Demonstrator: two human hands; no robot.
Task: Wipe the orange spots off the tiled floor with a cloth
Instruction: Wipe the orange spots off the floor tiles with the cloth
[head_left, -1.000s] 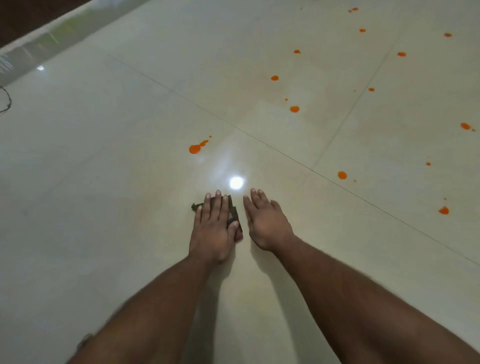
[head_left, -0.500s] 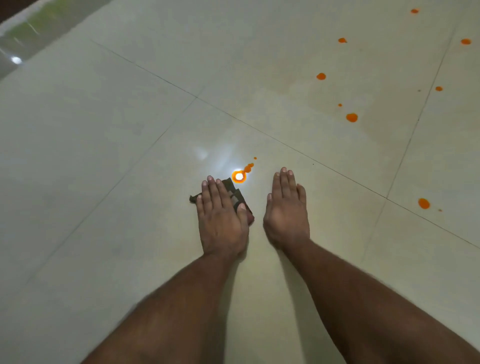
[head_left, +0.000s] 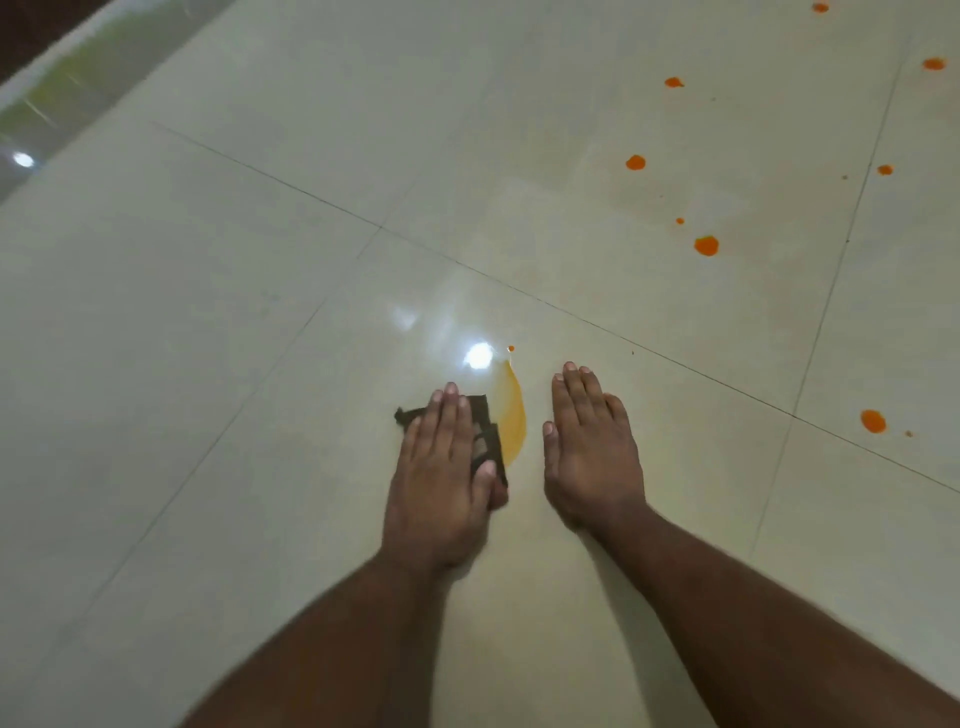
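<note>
My left hand (head_left: 441, 467) lies flat with straight fingers on a small dark cloth (head_left: 485, 431), pressing it to the glossy cream tiled floor (head_left: 208, 312). Most of the cloth is hidden under the hand. Just right of the cloth runs a curved yellow-orange smear (head_left: 511, 410), with a tiny orange dot (head_left: 511, 348) above it. My right hand (head_left: 589, 452) rests flat on the bare floor to the right of the smear, holding nothing. Several orange spots lie farther right, among them one spot (head_left: 706, 245), another spot (head_left: 635, 162) and a third spot (head_left: 873, 421).
Grout lines cross the floor diagonally. A bright light reflection (head_left: 479, 356) sits just beyond the cloth. A pale raised edge (head_left: 47, 98) borders the floor at the upper left, with dark ground beyond it.
The left hand has pushed the cloth over the nearest orange spot, which is now spread into a curved yellow-orange smear. The view has shifted, and the right hand stays flat beside it.
</note>
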